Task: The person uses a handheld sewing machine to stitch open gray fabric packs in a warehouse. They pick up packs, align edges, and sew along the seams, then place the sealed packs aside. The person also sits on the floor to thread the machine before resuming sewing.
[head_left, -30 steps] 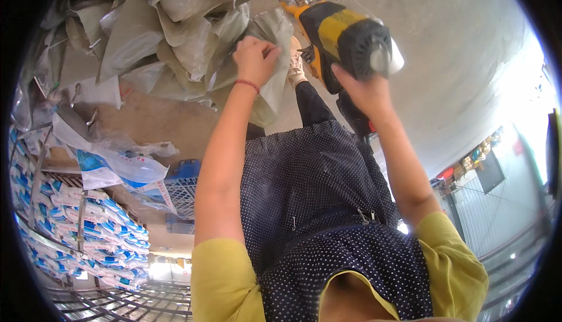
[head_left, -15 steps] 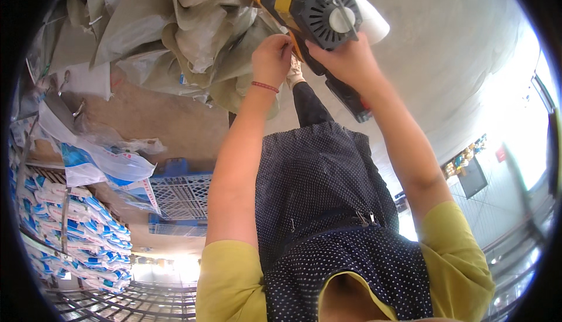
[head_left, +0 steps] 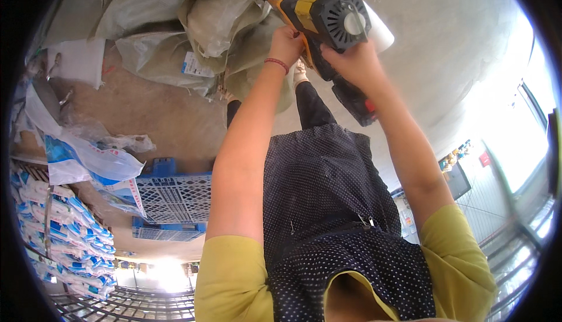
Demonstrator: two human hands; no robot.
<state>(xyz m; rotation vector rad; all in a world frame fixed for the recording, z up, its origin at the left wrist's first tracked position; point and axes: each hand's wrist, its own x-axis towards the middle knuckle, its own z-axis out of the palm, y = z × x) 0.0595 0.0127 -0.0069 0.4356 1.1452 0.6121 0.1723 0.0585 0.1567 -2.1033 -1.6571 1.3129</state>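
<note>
Head | right hand [head_left: 356, 64]: gripping tool [head_left: 319, 13] | left hand [head_left: 285, 47]: curling beside tool, contents unclear | sacks [head_left: 211, 22]: lying left of tool

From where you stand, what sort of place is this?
Probably a warehouse or packing area: there are stacked white-and-blue bags, a blue plastic pallet and a heap of grey-green sacking.

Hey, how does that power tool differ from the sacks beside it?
The tool is black and yellow-orange; the sacks are dull grey-green. The tool has a hard, boxy casing, while the sacks look limp and creased. The right hand grips the tool, but most of the sacks lie in a loose heap. Both show in the upper part of the view.
</note>
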